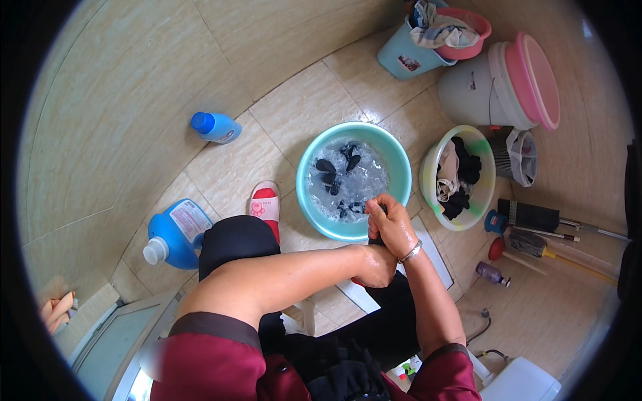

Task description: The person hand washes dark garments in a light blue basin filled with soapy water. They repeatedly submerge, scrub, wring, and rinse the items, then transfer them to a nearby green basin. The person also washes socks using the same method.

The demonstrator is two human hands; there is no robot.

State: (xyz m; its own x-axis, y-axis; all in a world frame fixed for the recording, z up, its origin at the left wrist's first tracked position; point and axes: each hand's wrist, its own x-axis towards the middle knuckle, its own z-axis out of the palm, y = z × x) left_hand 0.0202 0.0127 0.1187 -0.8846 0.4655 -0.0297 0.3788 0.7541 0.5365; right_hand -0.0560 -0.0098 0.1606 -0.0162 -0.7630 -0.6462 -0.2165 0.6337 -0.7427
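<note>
A turquoise basin [404, 160] of sudsy water stands on the floor in front of me, with several dark pieces of wet fabric [326, 167] floating in it. Over its near right edge my right hand [393, 224] is closed, thumb up. Just below it, my left hand [376, 266] is curled into a fist. A bit of black cloth [376, 243] shows between the two hands, and both grip it; most of it is hidden by my fingers. My left forearm crosses in front of my body, and a metal bracelet circles my right wrist.
Right of the basin sits a pale green tub [426, 160] of laundry; buckets [461, 87] stand behind it. A blue bottle [217, 127] and a large blue jug [175, 234] are at left. Brushes [528, 244] and a purple pump bottle [491, 273] lie at right.
</note>
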